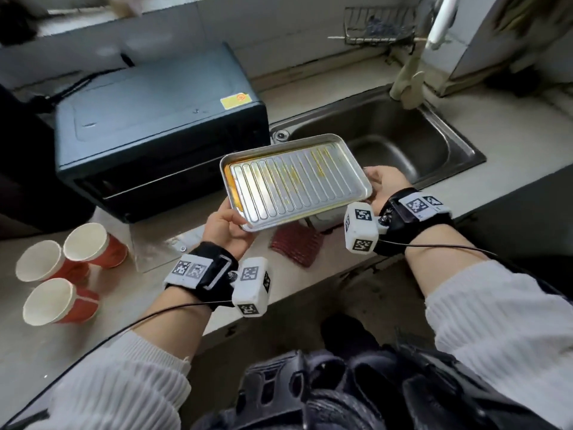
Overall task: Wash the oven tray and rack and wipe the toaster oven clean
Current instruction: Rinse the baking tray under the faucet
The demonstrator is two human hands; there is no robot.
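I hold a shiny metal oven tray (296, 181) above the counter edge, between the toaster oven and the sink. A ridged rack lies inside it, streaked with yellow-orange grease. My left hand (228, 229) grips the tray's near left corner, thumb over the rim. My right hand (384, 184) grips its right end from below and behind. The black toaster oven (158, 119) stands on the counter at the left, its door side facing me. The steel sink (400, 144) lies just right of the tray.
Three red paper cups (59, 271) lie on their sides on the counter at left. A dark red cloth (297, 245) and a clear sheet (155, 246) lie under the tray. A faucet (409, 79) stands behind the sink; a wire basket (379, 26) hangs on the wall.
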